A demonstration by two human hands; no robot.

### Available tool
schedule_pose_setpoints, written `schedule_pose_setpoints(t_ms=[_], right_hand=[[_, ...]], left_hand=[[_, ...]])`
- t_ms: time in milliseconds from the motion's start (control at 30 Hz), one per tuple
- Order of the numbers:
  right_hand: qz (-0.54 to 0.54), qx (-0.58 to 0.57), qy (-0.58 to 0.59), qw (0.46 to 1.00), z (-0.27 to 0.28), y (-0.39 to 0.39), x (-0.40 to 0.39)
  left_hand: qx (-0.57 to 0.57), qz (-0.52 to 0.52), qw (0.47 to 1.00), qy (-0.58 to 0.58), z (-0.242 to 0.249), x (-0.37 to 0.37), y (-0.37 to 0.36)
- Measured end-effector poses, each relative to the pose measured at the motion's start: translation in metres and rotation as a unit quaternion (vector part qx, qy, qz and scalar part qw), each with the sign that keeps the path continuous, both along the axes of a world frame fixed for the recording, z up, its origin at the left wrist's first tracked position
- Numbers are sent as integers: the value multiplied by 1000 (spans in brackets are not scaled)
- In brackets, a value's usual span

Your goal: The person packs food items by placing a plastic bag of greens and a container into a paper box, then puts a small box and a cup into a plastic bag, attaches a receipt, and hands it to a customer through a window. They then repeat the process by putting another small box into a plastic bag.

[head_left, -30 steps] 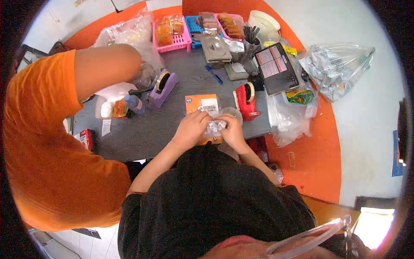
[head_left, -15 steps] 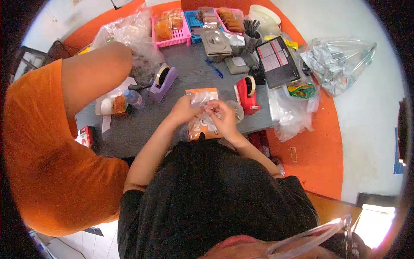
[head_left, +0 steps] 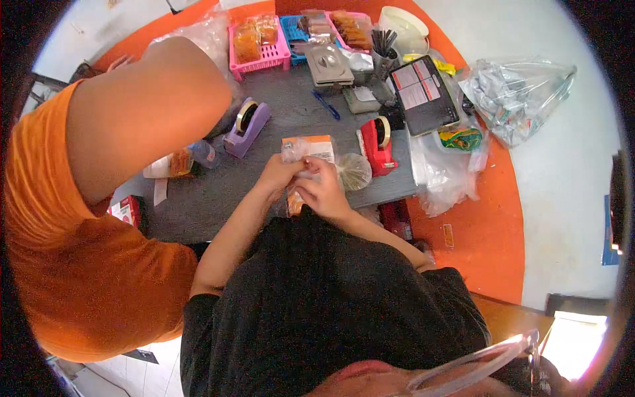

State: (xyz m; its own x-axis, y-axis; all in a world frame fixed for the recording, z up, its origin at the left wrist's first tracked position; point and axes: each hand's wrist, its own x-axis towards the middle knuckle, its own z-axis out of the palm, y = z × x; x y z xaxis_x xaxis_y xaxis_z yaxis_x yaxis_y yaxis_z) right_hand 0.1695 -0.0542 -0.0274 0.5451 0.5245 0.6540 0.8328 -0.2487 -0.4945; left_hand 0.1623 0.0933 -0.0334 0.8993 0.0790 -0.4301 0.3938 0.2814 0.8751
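Observation:
My left hand point(head_left: 281, 175) is closed on a clear plastic bag point(head_left: 295, 149) above an orange-and-white packet point(head_left: 321, 146) at the table's near edge. Beside it, my right hand point(head_left: 322, 187) has bent fingers meeting the left fingertips; what they pinch is too small to make out. A round clear bag with pale green contents point(head_left: 354, 171) lies just right of my right hand. Farther right is a red tape dispenser point(head_left: 378, 147).
A co-worker's bent arm point(head_left: 149, 112) reaches over the left side of the dark table point(head_left: 284, 99). Purple tape dispenser point(head_left: 247, 128), blue pen point(head_left: 326, 105), metal container point(head_left: 329, 65), pink basket point(head_left: 261, 63) and black tablet-like board point(head_left: 425, 94) stand beyond my hands.
My hands have drawn closer together and shifted slightly left and down, showing more of the round bag. The co-worker's arm has moved right, covering more of the plastic bags.

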Motion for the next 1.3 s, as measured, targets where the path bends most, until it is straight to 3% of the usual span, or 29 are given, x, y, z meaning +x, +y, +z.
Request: schedule_pose_setpoints(t_ms=[100,167,233,300,400,467,667,767,900,1067,1133,1267,1300], right_hand=[[2,-15,-10,1000,-6,0,2],[36,94,121,988,-16,-3,0],[10,80,154,985,-16,-12,-5],[-18,63,189,980,-14,-13,-10],[13,137,222,965,-14,-8,-10],[22,196,498,845,-17,-7,-12],[55,272,556,783,-12,-5,-9],[76,265,565,777,-14,-7,-6],[69,249,566,783,-12,-7,-7],[43,308,575,757,-17,-7,-7],[29,320,584,745,-15,-5,-7],[22,298,603,740,-18,-8,-4],[21,298,603,739,-18,-9,-4]], left_hand=[[-5,5,1000,1,0,-1,-1],[4,3,1000,-3,4,-3,-1],[94,-30,994,-54,6,-7,-5],[109,-50,991,-52,6,-7,-4],[119,-58,989,-67,21,-12,-8],[114,-45,989,-81,20,-13,-8],[90,-79,989,-88,7,-13,-6],[97,-73,991,-49,12,-15,-7],[74,-85,989,-96,-2,-14,-4],[81,-78,988,-107,-7,-17,-7],[150,-36,974,-168,-10,-19,-11],[142,1,970,-196,-13,-21,-14],[185,-2,959,-215,-18,-21,-14]])
